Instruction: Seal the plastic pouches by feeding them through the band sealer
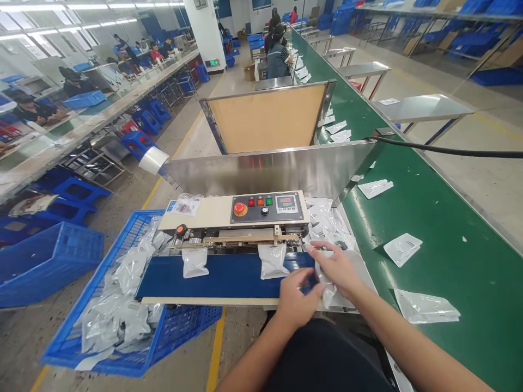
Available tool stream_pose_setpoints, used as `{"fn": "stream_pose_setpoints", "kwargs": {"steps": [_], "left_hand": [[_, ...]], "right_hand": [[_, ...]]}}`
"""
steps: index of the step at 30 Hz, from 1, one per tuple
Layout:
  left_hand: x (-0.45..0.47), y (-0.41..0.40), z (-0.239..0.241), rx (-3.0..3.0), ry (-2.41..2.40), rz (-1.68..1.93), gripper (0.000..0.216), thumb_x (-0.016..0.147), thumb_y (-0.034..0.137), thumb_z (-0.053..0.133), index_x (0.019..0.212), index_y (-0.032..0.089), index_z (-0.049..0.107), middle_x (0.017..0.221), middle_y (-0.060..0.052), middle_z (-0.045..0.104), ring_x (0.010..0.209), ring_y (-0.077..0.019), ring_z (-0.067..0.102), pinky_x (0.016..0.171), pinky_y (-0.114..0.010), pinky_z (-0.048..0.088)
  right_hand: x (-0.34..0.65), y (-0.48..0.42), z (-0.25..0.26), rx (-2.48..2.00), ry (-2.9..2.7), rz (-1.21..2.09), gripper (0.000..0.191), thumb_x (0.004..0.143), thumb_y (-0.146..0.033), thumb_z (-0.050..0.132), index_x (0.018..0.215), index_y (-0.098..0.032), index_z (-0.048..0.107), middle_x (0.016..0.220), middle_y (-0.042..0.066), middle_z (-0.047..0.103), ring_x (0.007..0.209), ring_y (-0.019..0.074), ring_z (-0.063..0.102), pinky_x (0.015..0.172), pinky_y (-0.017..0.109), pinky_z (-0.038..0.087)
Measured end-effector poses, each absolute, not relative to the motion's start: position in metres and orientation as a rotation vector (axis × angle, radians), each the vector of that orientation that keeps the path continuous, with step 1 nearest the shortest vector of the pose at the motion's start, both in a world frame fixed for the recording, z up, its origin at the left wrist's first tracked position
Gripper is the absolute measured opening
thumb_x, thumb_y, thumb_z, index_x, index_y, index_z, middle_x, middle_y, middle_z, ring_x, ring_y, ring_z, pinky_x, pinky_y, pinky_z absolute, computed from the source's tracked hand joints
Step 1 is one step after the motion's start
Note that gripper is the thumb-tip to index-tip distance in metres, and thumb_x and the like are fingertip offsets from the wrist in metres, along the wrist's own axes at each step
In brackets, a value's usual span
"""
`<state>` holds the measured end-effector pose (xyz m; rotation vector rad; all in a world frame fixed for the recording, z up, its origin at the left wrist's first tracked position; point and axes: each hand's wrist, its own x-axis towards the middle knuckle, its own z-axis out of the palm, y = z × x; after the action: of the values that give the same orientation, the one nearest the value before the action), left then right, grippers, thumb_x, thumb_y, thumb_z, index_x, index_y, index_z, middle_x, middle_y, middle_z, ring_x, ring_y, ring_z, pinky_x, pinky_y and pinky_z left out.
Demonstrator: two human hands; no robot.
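Observation:
A band sealing machine [204, 212] stands in front of me with a blue conveyor belt [232, 277] along its near side. Two white pouches, one at the middle [273, 262] and one at the left [195, 263], hang from the sealing band over the belt. At the belt's right end my left hand [300, 299] has its fingers curved and its thumb apart, with no item visible in it. Just right of it, my right hand [335, 267] has its fingers bent at a white pouch [328, 294], partly hidden beneath the hand.
A blue crate [153, 348] of pouches sits below the belt's left end. More pouches [327, 218] are piled behind my right hand. A green conveyor [441, 256] with scattered pouches runs along the right. Metal panels [261, 169] stand behind the machine; people work farther back.

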<state>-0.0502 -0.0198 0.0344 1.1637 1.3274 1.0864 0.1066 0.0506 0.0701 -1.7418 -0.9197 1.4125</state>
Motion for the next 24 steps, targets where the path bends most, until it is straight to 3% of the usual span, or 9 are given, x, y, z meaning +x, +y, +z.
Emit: {"fn": "stream_pose_setpoints", "kwargs": {"steps": [3, 5, 8, 12, 17, 21, 24], "left_hand": [[-0.033, -0.008, 0.039, 1.162, 1.315, 1.089, 0.038, 0.1, 0.049, 0.067, 0.113, 0.018, 0.085, 0.107, -0.012, 0.082, 0.096, -0.0259, 0.074, 0.086, -0.034, 0.06], [-0.032, 0.002, 0.036, 1.051, 1.379, 1.13, 0.047, 0.105, 0.053, 0.057, 0.104, 0.015, 0.084, 0.091, -0.009, 0.08, 0.083, -0.0231, 0.07, 0.078, -0.031, 0.057], [-0.035, 0.012, 0.029, 1.007, 1.376, 1.119, 0.052, 0.103, 0.057, 0.057, 0.089, 0.014, 0.083, 0.076, -0.005, 0.073, 0.071, -0.0198, 0.062, 0.068, -0.028, 0.049], [-0.031, 0.019, 0.016, 1.046, 1.394, 1.093, 0.048, 0.097, 0.056, 0.064, 0.076, 0.016, 0.08, 0.066, -0.002, 0.063, 0.066, -0.0174, 0.054, 0.064, -0.026, 0.043], [-0.021, 0.036, -0.009, 0.662, 1.573, 1.032, 0.049, 0.085, 0.06, 0.075, 0.062, 0.017, 0.069, 0.051, 0.005, 0.042, 0.053, -0.0122, 0.039, 0.054, -0.025, 0.032], [-0.034, 0.048, -0.023, 0.469, 1.545, 1.152, 0.05, 0.073, 0.064, 0.084, 0.073, 0.014, 0.077, 0.061, 0.0, 0.06, 0.06, -0.0155, 0.055, 0.06, -0.028, 0.045], [-0.057, 0.05, -0.025, 0.386, 1.534, 1.233, 0.051, 0.072, 0.061, 0.086, 0.087, 0.013, 0.082, 0.077, -0.005, 0.073, 0.071, -0.02, 0.067, 0.071, -0.033, 0.054]], "right_hand": [[0.095, 0.042, 0.068, -1.47, -0.682, 1.496, 0.082, 0.07, -0.076, 0.088, 0.13, -0.023, 0.075, 0.102, 0.006, 0.079, 0.09, 0.0243, 0.073, 0.078, 0.033, 0.059], [0.099, 0.036, 0.06, -1.411, -0.62, 1.462, 0.08, 0.07, -0.08, 0.086, 0.127, -0.024, 0.076, 0.11, 0.008, 0.08, 0.099, 0.0264, 0.073, 0.086, 0.037, 0.061], [0.114, 0.026, 0.044, -1.546, -0.803, 1.368, 0.072, 0.068, -0.08, 0.087, 0.108, -0.02, 0.082, 0.099, 0.01, 0.081, 0.091, 0.028, 0.073, 0.082, 0.038, 0.061], [0.135, 0.021, 0.03, -1.71, -1.028, 1.177, 0.06, 0.076, -0.077, 0.081, 0.088, -0.019, 0.083, 0.08, 0.008, 0.078, 0.074, 0.0256, 0.069, 0.068, 0.035, 0.057], [0.147, 0.045, 0.012, -1.816, -0.723, 1.268, 0.04, 0.071, -0.059, 0.086, 0.069, -0.021, 0.074, 0.058, 0.001, 0.063, 0.056, 0.0188, 0.061, 0.058, 0.032, 0.055], [0.124, 0.07, 0.007, -1.771, -0.774, 1.337, 0.038, 0.071, -0.058, 0.088, 0.067, -0.022, 0.074, 0.061, 0.002, 0.067, 0.058, 0.0181, 0.063, 0.061, 0.031, 0.058], [0.107, 0.067, 0.014, -1.682, -0.882, 1.368, 0.05, 0.072, -0.067, 0.087, 0.085, -0.019, 0.083, 0.07, 0.005, 0.074, 0.064, 0.0198, 0.068, 0.064, 0.032, 0.06]]}}
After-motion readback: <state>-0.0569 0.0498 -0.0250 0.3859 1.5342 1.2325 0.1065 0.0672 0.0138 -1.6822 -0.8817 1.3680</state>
